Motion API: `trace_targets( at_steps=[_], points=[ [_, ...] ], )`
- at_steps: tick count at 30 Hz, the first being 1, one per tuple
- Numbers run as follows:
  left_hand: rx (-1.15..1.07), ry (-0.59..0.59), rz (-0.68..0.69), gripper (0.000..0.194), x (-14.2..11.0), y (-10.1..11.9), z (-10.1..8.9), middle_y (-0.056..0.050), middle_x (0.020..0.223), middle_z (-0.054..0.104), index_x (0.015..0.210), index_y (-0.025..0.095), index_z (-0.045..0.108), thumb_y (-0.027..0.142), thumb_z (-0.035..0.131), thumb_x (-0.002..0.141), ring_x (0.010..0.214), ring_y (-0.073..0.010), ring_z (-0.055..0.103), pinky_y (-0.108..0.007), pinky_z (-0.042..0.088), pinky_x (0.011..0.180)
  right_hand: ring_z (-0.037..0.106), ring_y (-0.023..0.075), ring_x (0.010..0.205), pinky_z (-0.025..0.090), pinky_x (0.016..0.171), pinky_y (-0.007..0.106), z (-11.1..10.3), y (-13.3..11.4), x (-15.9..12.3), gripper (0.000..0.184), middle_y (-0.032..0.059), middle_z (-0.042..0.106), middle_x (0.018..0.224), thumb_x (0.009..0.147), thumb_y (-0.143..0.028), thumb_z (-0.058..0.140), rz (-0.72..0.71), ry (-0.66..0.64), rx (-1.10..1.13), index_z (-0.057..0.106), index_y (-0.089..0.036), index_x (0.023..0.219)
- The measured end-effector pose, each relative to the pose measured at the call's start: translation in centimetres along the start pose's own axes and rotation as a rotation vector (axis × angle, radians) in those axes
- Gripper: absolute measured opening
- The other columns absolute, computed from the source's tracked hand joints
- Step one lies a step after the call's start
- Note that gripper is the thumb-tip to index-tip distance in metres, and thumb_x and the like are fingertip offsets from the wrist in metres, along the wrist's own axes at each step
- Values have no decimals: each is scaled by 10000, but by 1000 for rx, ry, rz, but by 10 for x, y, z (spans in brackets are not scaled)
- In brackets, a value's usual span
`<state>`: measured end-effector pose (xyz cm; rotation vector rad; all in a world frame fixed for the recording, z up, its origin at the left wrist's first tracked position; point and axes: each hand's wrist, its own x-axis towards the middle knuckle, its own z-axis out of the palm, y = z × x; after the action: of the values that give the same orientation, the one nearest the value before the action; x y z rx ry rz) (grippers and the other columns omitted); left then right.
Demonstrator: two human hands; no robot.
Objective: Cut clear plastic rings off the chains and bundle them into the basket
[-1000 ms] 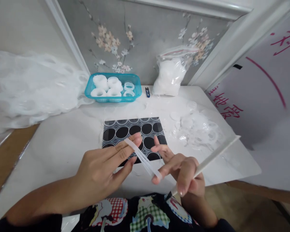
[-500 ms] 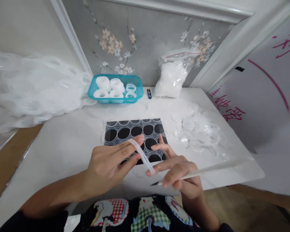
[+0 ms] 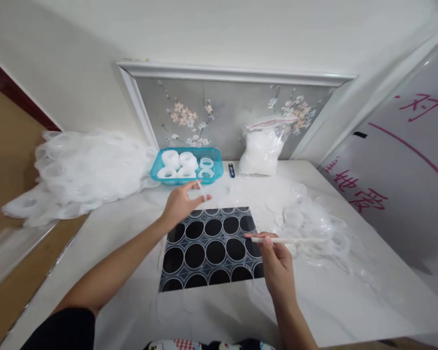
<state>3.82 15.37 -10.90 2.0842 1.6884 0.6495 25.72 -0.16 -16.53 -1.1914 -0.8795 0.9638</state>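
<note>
My left hand [image 3: 182, 201] reaches forward over the white table, just short of the blue basket [image 3: 175, 181], pinching a thin clear ring [image 3: 200, 190] between thumb and fingers. My right hand [image 3: 273, 257] rests at the right edge of the black mat with white circles [image 3: 209, 248], closed round a thin white stick [image 3: 295, 239] that points right. The basket holds several white tape-like rolls [image 3: 182, 163].
A heap of clear plastic rings [image 3: 314, 226] lies right of the mat. A zip bag of white pieces [image 3: 263, 148] and small blue snips [image 3: 231, 170] stand at the back. A large mound of clear plastic [image 3: 83, 170] fills the left. A whiteboard with red writing [image 3: 405, 160] leans at the right.
My left hand has left the right hand and stretched forward towards the basket with the ring. My right hand moved to the mat's edge. The view tilted up.
</note>
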Motion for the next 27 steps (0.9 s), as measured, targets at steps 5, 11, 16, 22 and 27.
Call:
trace_targets(
  at_steps=[5, 11, 16, 22, 27],
  points=[
    [149, -71, -38, 598, 106, -1, 3, -58, 1077, 715, 1277, 186, 580, 533, 661, 797, 1055, -266, 631, -324, 471, 884, 695, 240, 933, 501, 902, 369, -5, 24, 10, 351, 70, 748, 934, 844, -525, 615, 141, 102, 78, 678, -185, 907],
    [333, -239, -59, 442, 157, -5, 31, -106, 1196, 618, 1237, 159, 572, 424, 630, 888, 1076, -255, 601, -476, 480, 937, 704, 241, 900, 526, 873, 360, -10, 28, 12, 398, 82, 752, 937, 802, -557, 647, 178, 146, 71, 681, -176, 910],
    [434, -312, -69, 358, 165, -16, 46, -101, 1235, 578, 1223, 160, 565, 356, 594, 926, 1088, -245, 587, -468, 499, 922, 716, 265, 871, 559, 796, 362, -9, 26, 13, 458, 87, 756, 867, 757, -612, 659, 172, 164, 44, 699, -168, 863],
    [503, -361, -77, 351, 170, -19, 49, -98, 1239, 577, 1216, 166, 571, 355, 601, 922, 1097, -246, 583, -460, 497, 925, 714, 261, 905, 552, 828, 365, -7, 25, 13, 440, 81, 753, 906, 758, -610, 659, 200, 160, 71, 695, -180, 844],
    [539, -386, -71, 336, 168, -14, 48, -95, 1206, 591, 1193, 155, 580, 355, 598, 924, 1067, -239, 595, -449, 509, 904, 713, 261, 883, 555, 811, 370, -7, 26, 13, 474, 90, 754, 888, 745, -627, 661, 214, 166, 61, 689, -167, 855]
  ],
)
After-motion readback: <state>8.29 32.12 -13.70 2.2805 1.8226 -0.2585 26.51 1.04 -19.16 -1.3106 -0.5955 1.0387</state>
